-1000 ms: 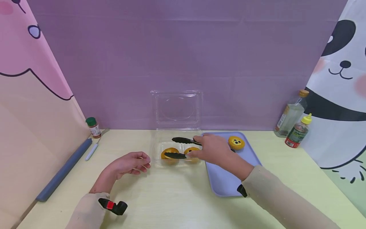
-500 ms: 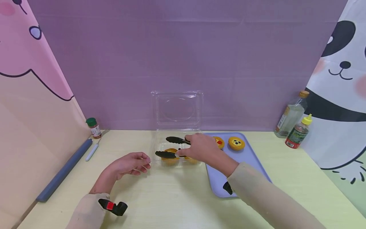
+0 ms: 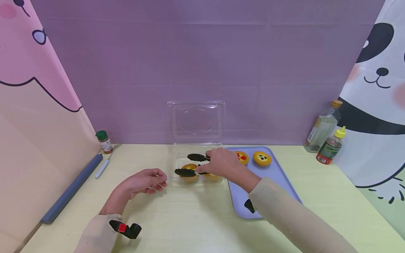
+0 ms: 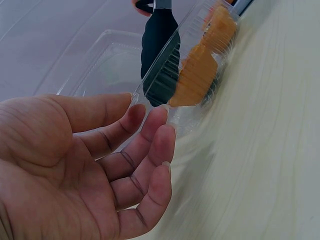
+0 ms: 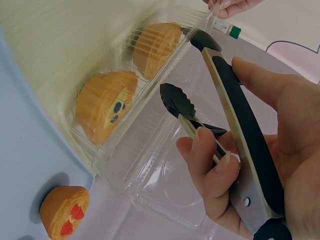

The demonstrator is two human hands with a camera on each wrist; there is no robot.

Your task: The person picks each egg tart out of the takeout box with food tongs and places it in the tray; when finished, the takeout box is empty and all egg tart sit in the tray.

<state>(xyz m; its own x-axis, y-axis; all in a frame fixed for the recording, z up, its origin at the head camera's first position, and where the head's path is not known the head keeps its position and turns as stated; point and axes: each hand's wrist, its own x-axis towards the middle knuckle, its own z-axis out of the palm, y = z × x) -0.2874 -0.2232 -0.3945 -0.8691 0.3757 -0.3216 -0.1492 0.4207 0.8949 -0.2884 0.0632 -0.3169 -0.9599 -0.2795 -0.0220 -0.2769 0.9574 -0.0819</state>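
A clear plastic box [image 3: 172, 165] stands with its lid [image 3: 196, 121] raised. My left hand [image 3: 145, 181] pinches the box's near left corner between thumb and index finger, the other fingers loosely bent. My right hand [image 3: 223, 163] grips tongs [image 5: 245, 130] with black tips, spread apart over the box. One tip lies in front of the left egg tart [image 5: 156, 49]; nothing shows clamped between the tips. A second egg tart [image 5: 106, 105], with dark berries, sits beside it in the box, partly hidden by my right hand in the head view.
On the blue tray [image 3: 250, 196] at right are a red-topped egg tart [image 3: 242, 158] and a dark-berry egg tart [image 3: 262, 159]. Two bottles [image 3: 329, 144] stand back right. At left are a green-capped jar [image 3: 103, 141], a fork [image 3: 105, 163] and a long blue roll [image 3: 74, 188].
My right hand has moved left with the tongs, then very slightly back right and down. The red-topped tart on the tray has come into view. My left hand has stayed put.
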